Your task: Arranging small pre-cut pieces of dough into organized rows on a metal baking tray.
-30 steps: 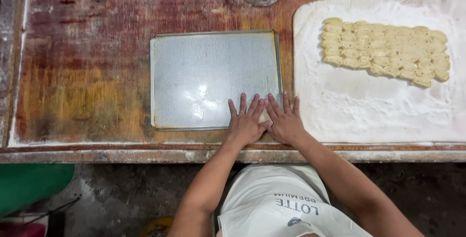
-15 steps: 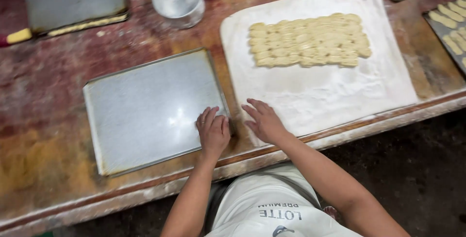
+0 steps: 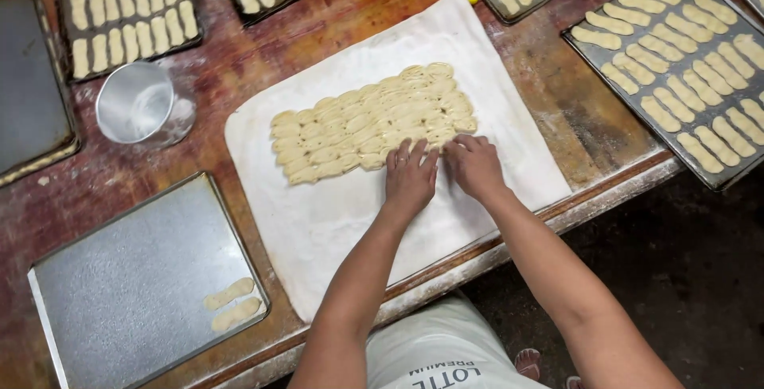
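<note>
Both hands work at the near edge of the dough slab (image 3: 372, 126), a block of cut, finger-shaped pieces lying side by side on a floured cloth (image 3: 334, 222) in the middle of the worktop (image 3: 557, 110). The left hand (image 3: 410, 175) lies flat, fingers close together, tips on the nearest row of pieces. The right hand (image 3: 475, 164) is curled, fingertips touching the slab's near right corner; whether it already pinches a piece I cannot tell.

To lift a piece well, it seems best to steady the neighbours with the flat hand and ease one piece free from its end, not its middle, so it keeps its shape. The dough looks soft and sticky, so a light touch and floured fingertips should prevent stretching.

The near tray (image 3: 135, 285), to the left of the cloth, holds two dough pieces (image 3: 231, 304) at its near right corner, side by side. Matching their spacing and direction would keep the rows even, like those on the full trays (image 3: 676, 62) at the far and right edges. A metal cup (image 3: 142, 105) stands beyond the near tray.
</note>
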